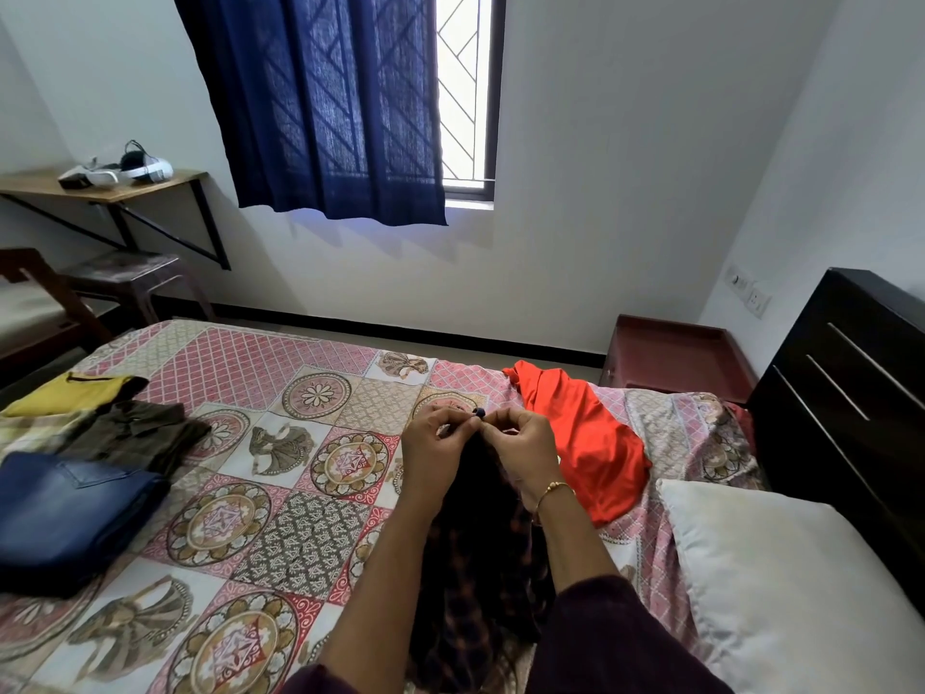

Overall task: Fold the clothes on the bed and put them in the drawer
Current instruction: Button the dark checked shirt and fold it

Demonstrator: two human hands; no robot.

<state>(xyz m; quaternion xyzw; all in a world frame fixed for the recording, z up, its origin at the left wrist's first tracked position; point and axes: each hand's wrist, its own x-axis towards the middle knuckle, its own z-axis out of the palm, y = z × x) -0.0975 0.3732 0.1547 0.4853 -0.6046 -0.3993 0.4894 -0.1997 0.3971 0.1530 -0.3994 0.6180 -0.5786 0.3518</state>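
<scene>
Head view, frame ctr: left hand (434,445) & right hand (520,443) pinching dark checked shirt (480,568) top edge. Could slip, bunch up w/ uneven grip.

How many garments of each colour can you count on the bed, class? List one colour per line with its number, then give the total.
Yellow: 1, the yellow garment
Olive-brown: 1, the olive shirt
Blue: 1, the folded jeans
Orange-red: 1, the orange garment
Dark checked: 1, the dark checked garment, pinched at its top by the left hand and right hand
Total: 5
</scene>
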